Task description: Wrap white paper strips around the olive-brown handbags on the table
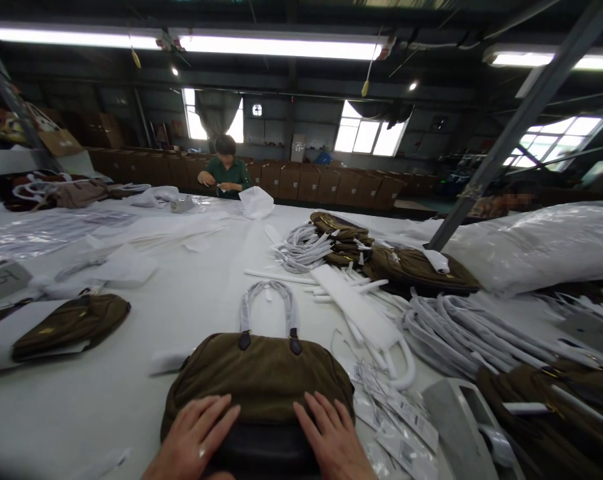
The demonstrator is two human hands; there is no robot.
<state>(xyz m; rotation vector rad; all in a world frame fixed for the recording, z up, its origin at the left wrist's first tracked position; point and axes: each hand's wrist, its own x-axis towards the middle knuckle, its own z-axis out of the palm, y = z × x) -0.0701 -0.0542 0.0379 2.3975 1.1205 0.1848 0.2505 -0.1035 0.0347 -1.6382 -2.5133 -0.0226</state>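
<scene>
An olive-brown handbag lies on the white table in front of me, its dark base toward me. Two leather tabs join its handle, wrapped in whitish covering, which stretches away from me. Flat on the bag's lower left side rests my left hand, fingers spread, a ring on one finger. My right hand lies the same way on the lower right side, fingers apart. Printed tags in clear plastic sit just right of the bag.
White foam tubes and stacked olive bags cover the right side. A grey dispenser stands near right. Another wrapped olive bag lies left. Across the table a person in green works. A metal post rises at right.
</scene>
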